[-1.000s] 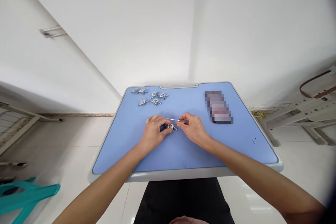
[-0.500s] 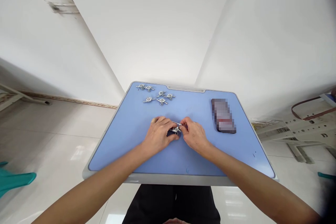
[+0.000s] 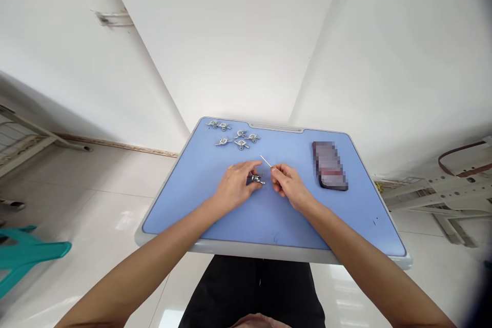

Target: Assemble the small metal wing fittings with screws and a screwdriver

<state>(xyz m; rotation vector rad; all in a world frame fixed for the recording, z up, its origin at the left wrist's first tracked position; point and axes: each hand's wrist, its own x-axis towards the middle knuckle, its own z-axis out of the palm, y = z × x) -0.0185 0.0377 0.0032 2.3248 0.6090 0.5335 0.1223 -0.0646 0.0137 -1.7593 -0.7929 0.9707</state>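
Note:
On the blue tabletop [image 3: 230, 220], my left hand [image 3: 237, 183] holds a small silver metal part [image 3: 257, 179] between thumb and fingers. My right hand [image 3: 287, 182], just right of it, pinches a thin metal rod [image 3: 265, 161] that points up and to the left. The rod's tip is apart from the held part. Several similar metal parts lie toward the back left of the table, among them one at the front of the group [image 3: 241, 144] and one in the back corner [image 3: 212, 124].
A dark phone [image 3: 331, 166] with a blurred screen lies on the right side of the table. A white wall [image 3: 230, 36] rises behind. A teal stool [image 3: 34, 251] stands on the floor at the left, and a beige metal frame [image 3: 442, 195] is at the right.
My right hand has drawn slightly away from my left hand, and the rod now points up, clear of the held part. The whole view has shifted a little.

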